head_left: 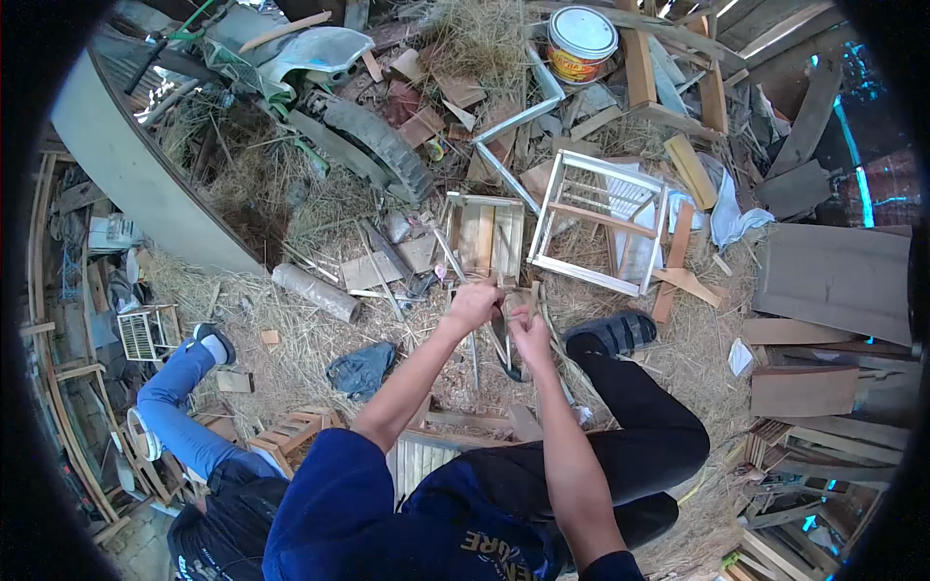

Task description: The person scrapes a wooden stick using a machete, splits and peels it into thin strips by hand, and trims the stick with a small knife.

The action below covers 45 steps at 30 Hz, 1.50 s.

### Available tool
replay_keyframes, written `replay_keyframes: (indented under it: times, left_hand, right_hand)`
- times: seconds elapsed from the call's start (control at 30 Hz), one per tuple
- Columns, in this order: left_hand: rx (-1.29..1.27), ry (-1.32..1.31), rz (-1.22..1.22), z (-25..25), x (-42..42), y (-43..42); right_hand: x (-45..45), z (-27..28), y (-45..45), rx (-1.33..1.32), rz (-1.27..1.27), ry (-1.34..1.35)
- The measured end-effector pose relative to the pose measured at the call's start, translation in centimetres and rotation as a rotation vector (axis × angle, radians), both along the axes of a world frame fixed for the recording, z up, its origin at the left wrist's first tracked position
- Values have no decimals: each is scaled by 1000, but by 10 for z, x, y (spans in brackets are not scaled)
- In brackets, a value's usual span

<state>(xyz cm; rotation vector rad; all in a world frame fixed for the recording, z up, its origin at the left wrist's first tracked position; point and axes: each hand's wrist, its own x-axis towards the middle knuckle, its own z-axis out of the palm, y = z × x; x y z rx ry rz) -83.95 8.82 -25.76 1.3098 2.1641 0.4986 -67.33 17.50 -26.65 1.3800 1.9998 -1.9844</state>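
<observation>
My left hand (475,305) is closed, its fingers wrapped round something I cannot make out. Close beside it, my right hand (531,337) pinches what looks like a thin wooden strip (535,292). A dark, narrow thing (499,327) shows between the two hands; its kind is unclear. Just beyond them a small open wooden box (470,232) lies on the straw, with sticks in it. To its right is a pale wooden frame (596,221) with thin bars. A dark plastic bag (361,371) lies left of my hands.
Another person's jeans-clad leg (179,387) is at left. A paint bucket (582,44) and a tyre (378,145) stand among scrap wood at the back. A log (317,292) and a slatted crate (295,433) lie left. Boards (831,281) are piled right.
</observation>
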Motion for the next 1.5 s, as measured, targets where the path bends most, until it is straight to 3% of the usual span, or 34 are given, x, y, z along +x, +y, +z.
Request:
replay_keyframes:
  times: [0.07,0.2,0.37,0.5,0.53,0.63,0.67,0.77,0.9,1.03,1.17,1.23,1.33,1.43,1.5]
  left_hand:
    - [136,-55,12,18,9,-13]
    - [111,-155,110,81,29,-30]
    - [261,-267,210,98,51,-60]
    - [297,-286,273,119,63,-72]
    - [352,-255,261,121,67,-75]
    - [396,-281,283,140,71,-83]
    - [394,-309,300,150,71,-84]
    - [518,-362,399,180,75,-84]
    - [601,-593,504,180,78,-83]
    - [559,-498,543,185,81,-85]
    - [648,-433,531,156,81,-96]
    - [573,-443,510,159,82,-104]
    - [545,-382,493,158,91,-109]
    - [605,-120,400,125,98,-108]
    - [575,-238,423,117,105,-105]
  right_hand:
    - [0,8,1,-10,3,54]
    - [3,33,-4,-24,138,114]
    - [11,59,-15,-147,268,7]
    - [14,75,-24,164,351,58]
    - [15,79,-24,273,348,89]
    - [19,85,-23,156,311,165]
    - [18,86,-23,33,266,308]
    - [17,96,-23,98,231,390]
    - [17,135,-30,14,69,395]
    - [21,152,-34,89,-2,529]
    - [23,175,-34,113,-76,464]
    - [20,176,-35,203,-158,513]
    - [26,192,-36,192,-124,532]
    - [27,185,-37,216,-95,568]
    - [28,178,-36,201,-44,588]
